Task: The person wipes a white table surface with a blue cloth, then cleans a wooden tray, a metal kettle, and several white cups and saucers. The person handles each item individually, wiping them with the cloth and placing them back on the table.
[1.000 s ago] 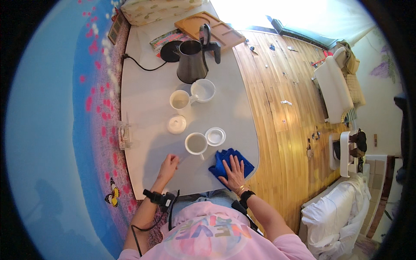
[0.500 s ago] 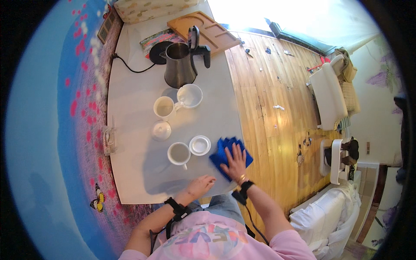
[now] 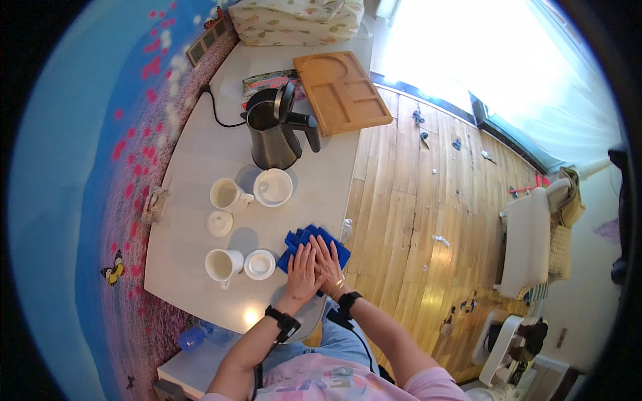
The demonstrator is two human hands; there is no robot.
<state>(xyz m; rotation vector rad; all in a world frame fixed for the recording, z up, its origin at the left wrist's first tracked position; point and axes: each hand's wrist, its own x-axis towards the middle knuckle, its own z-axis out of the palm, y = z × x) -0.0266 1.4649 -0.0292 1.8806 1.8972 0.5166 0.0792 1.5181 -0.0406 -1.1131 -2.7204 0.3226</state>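
My left hand (image 3: 302, 271) and right hand (image 3: 327, 262) lie flat and open, side by side, pressing a soft blue cloth (image 3: 313, 246) at the near edge of the smooth white surface (image 3: 194, 174). Just left sit three glossy white cups (image 3: 221, 264) and what look like two round lids (image 3: 259, 264); beyond, one steel kettle (image 3: 273, 131), a wooden tray (image 3: 342, 91), plank floor (image 3: 428, 200).

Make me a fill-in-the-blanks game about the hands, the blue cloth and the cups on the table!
1. Both hands, the left hand and the right hand, lie flat on the ____ cloth.
2. The black kettle stands with its lid ____.
3. The wooden tray lies ____ the kettle, farther from the person.
4. Each wrist wears a ____ band.

Missing words: blue; open; behind; black
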